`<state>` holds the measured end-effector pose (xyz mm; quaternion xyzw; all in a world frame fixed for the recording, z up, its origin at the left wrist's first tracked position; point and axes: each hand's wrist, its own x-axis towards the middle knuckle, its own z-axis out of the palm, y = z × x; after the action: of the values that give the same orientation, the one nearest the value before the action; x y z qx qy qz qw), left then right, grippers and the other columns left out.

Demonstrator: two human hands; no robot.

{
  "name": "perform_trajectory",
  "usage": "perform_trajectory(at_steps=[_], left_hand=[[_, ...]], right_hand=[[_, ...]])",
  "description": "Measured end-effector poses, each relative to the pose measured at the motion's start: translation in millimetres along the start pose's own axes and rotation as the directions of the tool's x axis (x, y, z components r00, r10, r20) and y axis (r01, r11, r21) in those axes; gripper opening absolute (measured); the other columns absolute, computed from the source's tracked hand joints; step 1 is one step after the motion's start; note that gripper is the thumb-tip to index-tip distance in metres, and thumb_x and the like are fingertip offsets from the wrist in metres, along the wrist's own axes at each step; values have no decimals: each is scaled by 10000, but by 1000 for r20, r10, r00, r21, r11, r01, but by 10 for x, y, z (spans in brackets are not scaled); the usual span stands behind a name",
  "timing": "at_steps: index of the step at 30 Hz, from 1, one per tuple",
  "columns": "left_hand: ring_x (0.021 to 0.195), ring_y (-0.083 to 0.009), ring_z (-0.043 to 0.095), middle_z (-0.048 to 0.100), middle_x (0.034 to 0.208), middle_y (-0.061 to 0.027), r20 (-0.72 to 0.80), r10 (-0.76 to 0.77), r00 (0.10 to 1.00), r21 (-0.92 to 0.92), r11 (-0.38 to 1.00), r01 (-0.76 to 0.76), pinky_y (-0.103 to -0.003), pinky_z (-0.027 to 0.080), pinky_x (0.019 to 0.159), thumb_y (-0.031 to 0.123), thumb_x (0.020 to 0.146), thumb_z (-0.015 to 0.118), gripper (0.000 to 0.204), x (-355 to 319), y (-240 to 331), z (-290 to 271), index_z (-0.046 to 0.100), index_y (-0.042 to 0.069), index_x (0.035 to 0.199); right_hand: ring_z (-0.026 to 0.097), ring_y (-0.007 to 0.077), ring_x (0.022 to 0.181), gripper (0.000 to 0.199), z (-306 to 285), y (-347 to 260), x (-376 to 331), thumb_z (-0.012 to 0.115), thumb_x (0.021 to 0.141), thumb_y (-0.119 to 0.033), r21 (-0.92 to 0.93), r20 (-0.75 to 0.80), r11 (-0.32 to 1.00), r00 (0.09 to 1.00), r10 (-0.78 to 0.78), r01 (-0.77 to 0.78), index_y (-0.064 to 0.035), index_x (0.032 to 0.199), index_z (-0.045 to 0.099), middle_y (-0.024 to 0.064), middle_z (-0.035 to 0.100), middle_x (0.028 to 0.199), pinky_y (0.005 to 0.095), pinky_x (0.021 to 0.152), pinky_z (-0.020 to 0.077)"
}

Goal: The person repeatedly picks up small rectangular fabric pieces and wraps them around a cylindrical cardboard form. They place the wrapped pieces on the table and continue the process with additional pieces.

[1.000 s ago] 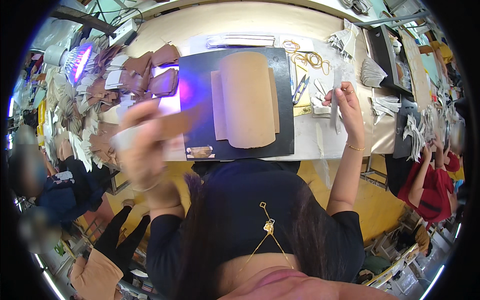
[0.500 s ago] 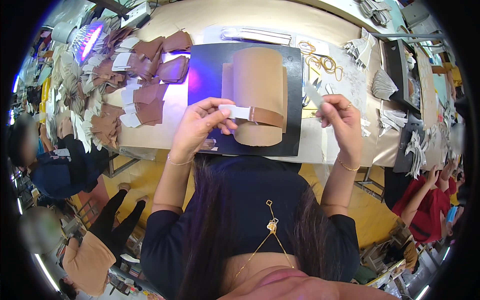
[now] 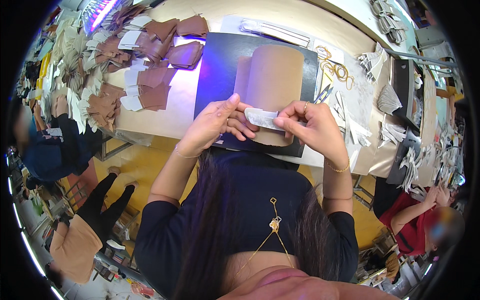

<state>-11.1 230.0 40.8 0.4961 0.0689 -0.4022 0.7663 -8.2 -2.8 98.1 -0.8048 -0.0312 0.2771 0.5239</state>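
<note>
Right hand (image 3: 316, 127): pinched on strip (image 3: 261, 118) | Left hand (image 3: 216, 121), beside it: digits apart | Advisable: support strip's end nearest left hand

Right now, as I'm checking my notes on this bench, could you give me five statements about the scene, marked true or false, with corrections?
1. The left hand and right hand are both at the near end of the tan block. True.
2. The right hand's grip is on a pale strip. True.
3. The left hand is clenched in a fist. False: its thumb and fingers are spread, beside the strip's left end.
4. Brown pieces lie to the left of the black board. True.
5. Nothing lies on the board. False: the block lies on it.
</note>
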Motion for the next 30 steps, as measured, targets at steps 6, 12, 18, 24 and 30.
perform_trajectory(at_steps=[6,12,18,24,30], left_hand=[[734,-255,684,654,867,-226,-19,3,1000,24,1000,-3,-271,564,597,481,965,368,623,34,-15,20,536,-109,1067],[702,-229,687,672,819,-209,-61,-16,998,43,999,18,-248,550,598,538,908,478,632,58,1,27,576,-82,982],[704,-217,688,672,814,-202,-59,-3,998,75,997,8,-252,556,573,365,968,452,475,67,0,37,587,-91,974],[700,-163,671,683,803,-155,-56,13,998,132,991,-5,-228,534,616,212,910,587,262,93,-5,58,619,-47,931],[684,-155,660,682,793,-140,-38,15,999,100,995,-11,-235,530,630,172,895,605,212,104,-8,61,625,-36,933]], right_hand=[[497,26,441,182,30,-17,90,678,835,-178,-73,-15,996,999,42,-43,1,809,653,10,591,547,181,395,365],[497,24,453,172,51,-6,99,667,832,-157,-64,-29,996,998,61,-63,8,789,643,9,588,549,181,405,366],[502,31,461,173,77,-15,87,667,827,-157,-78,-61,995,996,60,-65,3,770,635,9,586,547,187,428,373],[519,32,477,173,103,28,88,672,826,-156,-163,-95,987,995,-21,5,1,764,638,14,586,543,186,452,394],[574,82,495,225,52,152,27,719,784,-215,128,-57,986,991,117,-109,3,785,661,45,608,565,232,479,441]])
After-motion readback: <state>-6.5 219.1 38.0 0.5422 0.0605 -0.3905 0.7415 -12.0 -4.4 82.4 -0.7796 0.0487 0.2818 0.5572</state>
